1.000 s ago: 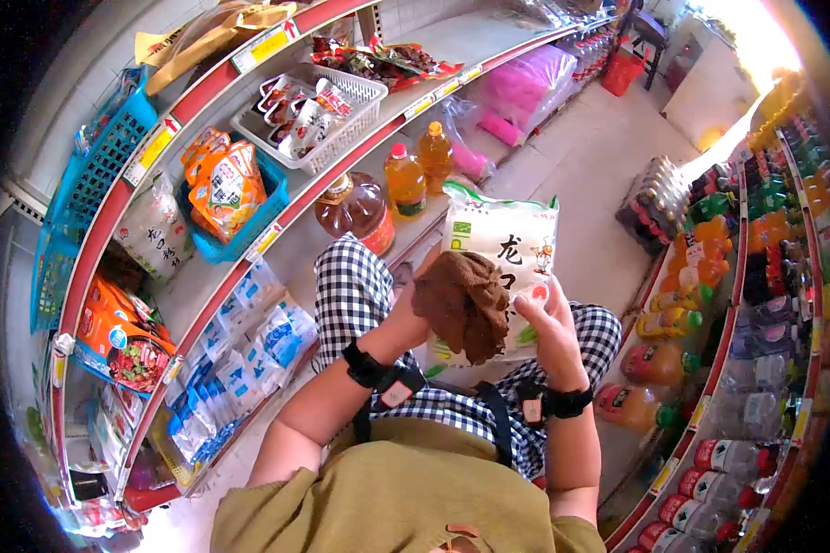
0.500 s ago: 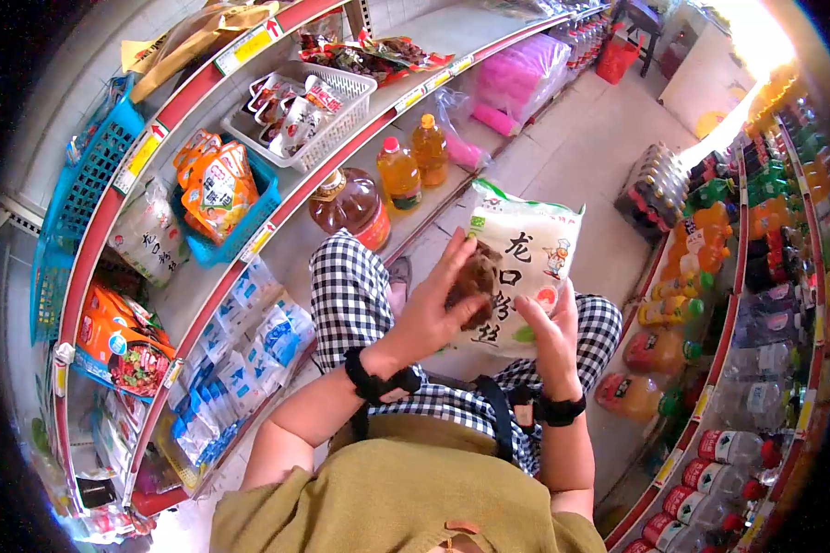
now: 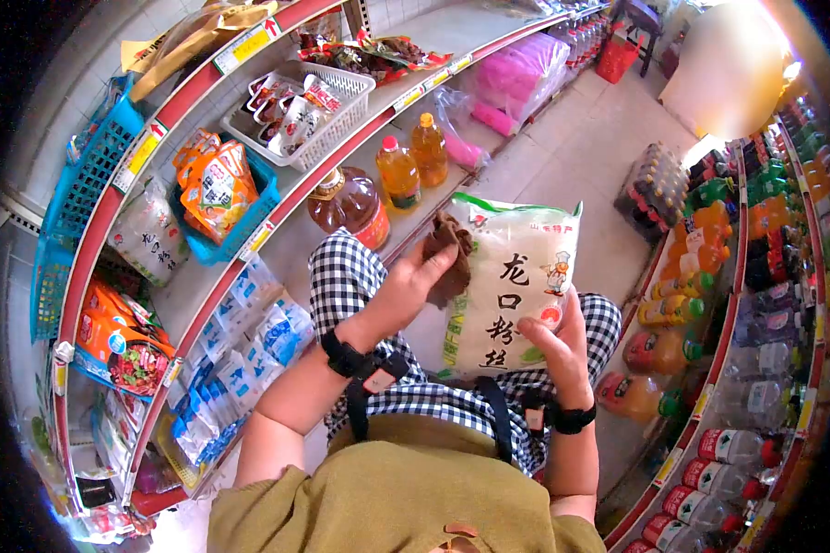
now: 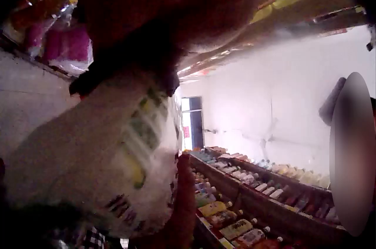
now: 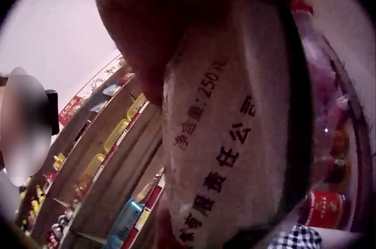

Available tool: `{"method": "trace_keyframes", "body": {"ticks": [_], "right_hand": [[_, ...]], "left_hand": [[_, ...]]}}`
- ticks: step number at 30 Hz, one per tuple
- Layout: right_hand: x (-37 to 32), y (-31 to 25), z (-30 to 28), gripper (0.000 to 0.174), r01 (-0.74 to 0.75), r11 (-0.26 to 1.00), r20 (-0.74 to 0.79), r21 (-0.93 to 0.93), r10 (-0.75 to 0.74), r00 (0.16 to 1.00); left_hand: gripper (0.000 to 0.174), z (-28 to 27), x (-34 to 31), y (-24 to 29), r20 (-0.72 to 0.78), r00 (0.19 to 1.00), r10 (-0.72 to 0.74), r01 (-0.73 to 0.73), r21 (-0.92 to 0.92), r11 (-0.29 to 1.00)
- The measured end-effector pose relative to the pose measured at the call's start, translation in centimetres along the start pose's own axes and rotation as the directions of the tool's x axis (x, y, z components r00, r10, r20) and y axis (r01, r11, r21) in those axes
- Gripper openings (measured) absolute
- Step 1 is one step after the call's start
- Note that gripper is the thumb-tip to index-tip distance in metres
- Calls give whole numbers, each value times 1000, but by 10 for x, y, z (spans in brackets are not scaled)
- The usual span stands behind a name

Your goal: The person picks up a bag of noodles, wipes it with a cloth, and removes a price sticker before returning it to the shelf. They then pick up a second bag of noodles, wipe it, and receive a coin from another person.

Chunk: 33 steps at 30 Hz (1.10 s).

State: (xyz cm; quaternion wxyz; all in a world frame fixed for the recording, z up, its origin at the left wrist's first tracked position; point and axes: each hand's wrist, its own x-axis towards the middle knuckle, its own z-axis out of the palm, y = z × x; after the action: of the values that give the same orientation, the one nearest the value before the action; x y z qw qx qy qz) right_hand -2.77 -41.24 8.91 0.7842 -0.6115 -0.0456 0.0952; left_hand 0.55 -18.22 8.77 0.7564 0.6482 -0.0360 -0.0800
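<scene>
A white bag of Longkou vermicelli with green edges is held upright over the lap, its printed front facing up to the head view. My right hand grips its lower right side, thumb on the front and the other fingers behind. At the bag's upper left edge, my left hand holds a crumpled brown cloth with the thumb over it. In the left wrist view the bag fills the lower left, under the dark cloth. Small black print shows on the bag in the right wrist view.
On the left, shelves carry a blue basket of orange packets and a white basket. Oil bottles stand on the low shelf beside the knee. Drink bottles line the right shelves. A wrapped bottle pack sits on the floor.
The left hand and cloth have moved from across the bag's front to its upper left edge, uncovering the printing. The bag has shifted slightly; the right hand keeps its grip.
</scene>
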Motion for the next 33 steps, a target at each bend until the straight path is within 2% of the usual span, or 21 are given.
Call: {"method": "trace_keyframes", "body": {"ticks": [1, 3, 4, 7, 8, 9, 11, 13, 15, 17, 19, 21, 23, 25, 27, 28, 29, 30, 31, 32, 33], "right_hand": [[-2, -1, -1, 59, -5, 1000, -1, -3, 5, 1000], [-5, -4, -1, 65, -33, 999, 105, 0, 33, 994], [-5, 0, -1, 71, -38, 999, 140, 1, 38, 989], [-6, 4, 2, 74, -45, 999, 126, 22, 42, 991], [-6, 4, 5, 75, -21, 1000, 90, 17, 20, 996], [-5, 5, 6, 75, -24, 999, 87, 21, 22, 996], [-2, 10, 6, 75, 79, 975, 38, -206, -72, 997], [-3, 15, 5, 76, 58, 973, 19, -222, -55, 998], [-4, 17, 6, 79, 156, 946, -12, -283, -166, 986], [-5, 15, 9, 80, 197, 950, -22, -241, -208, 978], [-4, 10, 12, 83, 250, 959, -32, -136, -256, 966], [-3, 13, 7, 84, 266, 947, -18, -181, -273, 962], [-4, 14, 3, 85, 280, 933, 2, -223, -287, 958], [-6, 14, 1, 83, 178, 983, -42, -39, -180, 983], [-5, 13, -3, 75, 227, 972, -47, 59, -224, 973], [-6, 14, -4, 74, 153, 972, -30, 177, -150, 988], [-8, 15, -5, 73, 75, 954, -5, 289, -77, 997], [-7, 18, -3, 69, 28, 941, 55, 336, -50, 997], [-4, 31, -2, 66, -26, 955, 44, 295, 13, 999], [-3, 40, 0, 64, -29, 974, 37, 226, 21, 999], [-2, 44, 8, 63, -32, 987, 29, 157, 28, 999]], "left_hand": [[40, 0, 2, 6, -39, 997, 70, -68, 52, 996], [41, 0, 4, 21, -20, 1000, 10, -12, -102, 995], [38, 0, 8, 18, -95, 995, -11, -10, -216, 976], [36, -4, 16, 13, -122, 992, 37, -70, -278, 958], [24, -3, 16, 14, -161, 986, 53, -95, -269, 958], [24, -3, 15, 15, -159, 986, 48, -90, -266, 960], [19, -2, 15, 15, -192, 979, 69, -117, -254, 960], [18, 0, 14, 23, -189, 980, 56, -102, -240, 965], [20, 1, 11, 32, -235, 970, 59, -117, -238, 964], [19, -3, 10, 39, -247, 963, 106, -149, -163, 975], [18, -7, 11, 41, -248, 933, 261, -247, 86, 965], [17, -5, 10, 44, -258, 932, 256, -240, 92, 966], [18, -2, 10, 41, -308, 936, 168, -230, -177, 957], [22, -5, 10, 39, -288, 948, 138, -220, -275, 936], [30, -9, 10, 46, -168, 984, -55, -76, -682, 727], [39, -23, 17, 32, 8, 989, 148, -95, -729, 678], [39, -17, 18, 23, 7, 989, 150, -97, -730, 676], [42, 3, 18, 20, -47, 971, 233, -228, -459, 859], [45, 16, 15, 17, -70, 943, 326, -332, -132, 934], [48, 21, 7, 11, 11, 933, 361, -354, 223, 908], [52, 23, 2, 5, 100, 926, 364, -356, 548, 757]]}}
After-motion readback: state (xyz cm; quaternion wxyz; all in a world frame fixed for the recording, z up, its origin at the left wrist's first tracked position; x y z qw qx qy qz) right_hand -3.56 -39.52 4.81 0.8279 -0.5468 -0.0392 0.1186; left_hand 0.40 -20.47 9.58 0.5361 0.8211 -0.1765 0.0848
